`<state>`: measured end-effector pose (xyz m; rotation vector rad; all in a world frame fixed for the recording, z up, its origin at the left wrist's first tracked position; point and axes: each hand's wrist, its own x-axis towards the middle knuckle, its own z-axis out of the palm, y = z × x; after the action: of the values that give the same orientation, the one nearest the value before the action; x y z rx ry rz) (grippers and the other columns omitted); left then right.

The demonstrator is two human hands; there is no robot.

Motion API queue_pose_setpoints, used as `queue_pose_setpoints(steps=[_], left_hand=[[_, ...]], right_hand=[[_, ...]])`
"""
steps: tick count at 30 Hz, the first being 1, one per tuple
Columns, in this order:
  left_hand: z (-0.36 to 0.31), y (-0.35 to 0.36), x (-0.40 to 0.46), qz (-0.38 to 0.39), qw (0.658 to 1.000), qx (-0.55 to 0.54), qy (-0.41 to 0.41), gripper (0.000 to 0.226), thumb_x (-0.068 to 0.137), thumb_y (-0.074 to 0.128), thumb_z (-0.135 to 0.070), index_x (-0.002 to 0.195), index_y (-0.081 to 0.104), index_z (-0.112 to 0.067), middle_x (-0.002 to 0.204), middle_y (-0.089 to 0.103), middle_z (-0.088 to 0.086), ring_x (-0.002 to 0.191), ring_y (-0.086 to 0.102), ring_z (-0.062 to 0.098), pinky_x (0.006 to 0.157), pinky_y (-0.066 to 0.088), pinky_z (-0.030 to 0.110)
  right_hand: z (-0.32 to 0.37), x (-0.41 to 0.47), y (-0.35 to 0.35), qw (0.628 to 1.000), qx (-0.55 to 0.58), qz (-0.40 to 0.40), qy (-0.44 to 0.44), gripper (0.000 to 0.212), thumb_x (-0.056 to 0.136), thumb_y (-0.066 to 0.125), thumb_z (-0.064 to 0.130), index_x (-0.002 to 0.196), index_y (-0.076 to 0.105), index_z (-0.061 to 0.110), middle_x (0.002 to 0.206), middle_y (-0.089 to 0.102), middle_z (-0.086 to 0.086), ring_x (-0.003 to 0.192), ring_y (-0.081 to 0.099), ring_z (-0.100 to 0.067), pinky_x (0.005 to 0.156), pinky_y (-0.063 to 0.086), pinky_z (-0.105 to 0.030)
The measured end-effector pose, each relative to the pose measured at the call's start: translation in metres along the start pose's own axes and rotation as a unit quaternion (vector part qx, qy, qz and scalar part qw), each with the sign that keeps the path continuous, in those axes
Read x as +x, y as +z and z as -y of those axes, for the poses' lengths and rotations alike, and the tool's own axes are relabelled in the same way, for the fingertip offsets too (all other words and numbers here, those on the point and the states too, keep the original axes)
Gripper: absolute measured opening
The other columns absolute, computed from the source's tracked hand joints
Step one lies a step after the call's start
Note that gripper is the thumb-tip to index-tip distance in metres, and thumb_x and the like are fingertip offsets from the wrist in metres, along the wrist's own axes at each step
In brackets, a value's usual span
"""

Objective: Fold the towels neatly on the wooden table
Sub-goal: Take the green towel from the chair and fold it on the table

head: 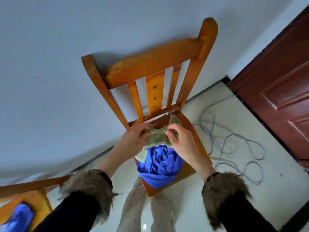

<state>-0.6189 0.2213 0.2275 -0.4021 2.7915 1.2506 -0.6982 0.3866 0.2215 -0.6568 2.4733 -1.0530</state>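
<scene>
Near edge: black sleeves with brown fur cuffs; blurred blue cloth on a second wooden surface at lower left. Crumpled blue towel lies heaped on the orange-brown wooden chair seat. Above it, left hand and right hand each pinch the olive-green towel with curled fingers, holding it bunched between them. Beyond: grey cables on pale floor, dark red door.
</scene>
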Motion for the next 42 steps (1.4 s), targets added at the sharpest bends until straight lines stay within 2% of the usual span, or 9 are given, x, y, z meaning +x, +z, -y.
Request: queue_pose_setpoints(steps=[3, 7, 12, 17, 22, 26, 31, 38, 42], left_hand=[[-0.038, -0.029, -0.027, -0.015, 1.000, -0.019, 0.014, 0.024, 0.091, 0.054, -0.032, 0.110, 0.052, -0.017, 0.087, 0.059, -0.005, 0.073, 0.053, 0.008, 0.065, 0.037, 0.020], [-0.070, -0.047, -0.080, -0.062, 0.997, 0.006, -0.041, 0.072, 0.062, 0.063, -0.072, 0.115, 0.037, -0.032, 0.097, 0.049, -0.016, 0.091, 0.046, 0.011, 0.077, 0.042, 0.026], [-0.090, -0.079, -0.151, -0.238, 0.970, 0.044, -0.001, 0.035, 0.079, 0.047, -0.037, 0.111, 0.037, -0.028, 0.088, 0.056, -0.010, 0.077, 0.044, 0.011, 0.081, 0.036, 0.028], [-0.089, -0.146, -0.258, -0.251, 0.966, 0.012, -0.060, 0.009, 0.088, 0.054, -0.026, 0.095, 0.057, -0.030, 0.087, 0.065, -0.009, 0.082, 0.059, 0.010, 0.073, 0.048, 0.016], [-0.091, -0.172, -0.387, -0.257, 0.955, 0.005, -0.145, 0.010, 0.089, 0.058, -0.026, 0.093, 0.066, -0.023, 0.086, 0.067, -0.009, 0.082, 0.063, 0.004, 0.077, 0.052, 0.021], [-0.081, -0.175, -0.492, -0.366, 0.909, -0.032, -0.199, 0.014, 0.090, 0.058, -0.021, 0.080, 0.063, -0.028, 0.076, 0.065, -0.009, 0.074, 0.061, 0.005, 0.073, 0.050, 0.023], [-0.068, -0.174, -0.616, -0.467, 0.843, -0.019, -0.267, 0.015, 0.089, 0.060, -0.023, 0.075, 0.061, -0.030, 0.071, 0.063, -0.017, 0.065, 0.058, -0.006, 0.064, 0.043, 0.010], [-0.057, -0.166, -0.776, -0.550, 0.749, 0.024, -0.369, 0.007, 0.085, 0.062, -0.028, 0.080, 0.068, -0.027, 0.074, 0.066, -0.008, 0.073, 0.061, 0.008, 0.067, 0.047, 0.020], [-0.046, -0.164, -0.856, -0.577, 0.710, 0.042, -0.401, 0.008, 0.084, 0.064, -0.026, 0.082, 0.070, -0.022, 0.074, 0.067, -0.008, 0.071, 0.059, 0.003, 0.067, 0.046, 0.015]], right_hand=[[0.037, -0.004, -0.033, 0.999, 0.018, 0.007, -0.050, 0.014, 0.092, 0.054, 0.016, 0.101, 0.063, 0.010, 0.090, 0.060, 0.009, 0.083, 0.054, -0.002, 0.074, 0.041, -0.008], [0.091, -0.016, -0.065, 0.988, 0.013, 0.063, -0.142, 0.017, 0.092, 0.056, 0.018, 0.103, 0.065, 0.010, 0.097, 0.065, 0.003, 0.088, 0.055, -0.003, 0.075, 0.037, -0.001], [0.165, -0.045, -0.074, 0.964, 0.004, 0.141, -0.224, 0.010, 0.093, 0.054, 0.022, 0.096, 0.062, 0.017, 0.087, 0.062, 0.008, 0.085, 0.057, -0.007, 0.069, 0.038, -0.005], [0.229, -0.090, -0.036, 0.920, 0.012, 0.256, -0.295, 0.004, 0.095, 0.049, 0.024, 0.095, 0.053, 0.023, 0.093, 0.063, -0.006, 0.093, 0.057, -0.018, 0.073, 0.040, -0.019], [0.287, -0.163, 0.033, 0.849, 0.006, 0.384, -0.362, 0.015, 0.098, 0.045, 0.021, 0.086, 0.052, 0.027, 0.072, 0.054, 0.006, 0.064, 0.050, -0.005, 0.061, 0.041, -0.015], [0.334, -0.245, 0.088, 0.801, 0.032, 0.461, -0.381, 0.020, 0.097, 0.046, 0.025, 0.079, 0.055, 0.027, 0.071, 0.054, 0.012, 0.062, 0.053, 0.007, 0.060, 0.041, -0.008], [0.375, -0.355, 0.165, 0.744, 0.035, 0.521, -0.417, 0.063, 0.064, 0.046, 0.083, 0.089, 0.059, 0.026, 0.076, 0.062, 0.012, 0.072, 0.061, -0.002, 0.065, 0.049, -0.015], [0.413, -0.509, 0.275, 0.709, 0.066, 0.456, -0.534, 0.018, 0.087, 0.058, 0.031, 0.072, 0.048, 0.027, 0.069, 0.053, 0.011, 0.065, 0.050, -0.009, 0.061, 0.038, -0.020], [0.445, -0.584, 0.329, 0.668, 0.061, 0.475, -0.569, 0.027, 0.070, 0.045, 0.054, 0.074, 0.045, 0.028, 0.075, 0.046, 0.014, 0.073, 0.046, -0.004, 0.066, 0.038, -0.018]])
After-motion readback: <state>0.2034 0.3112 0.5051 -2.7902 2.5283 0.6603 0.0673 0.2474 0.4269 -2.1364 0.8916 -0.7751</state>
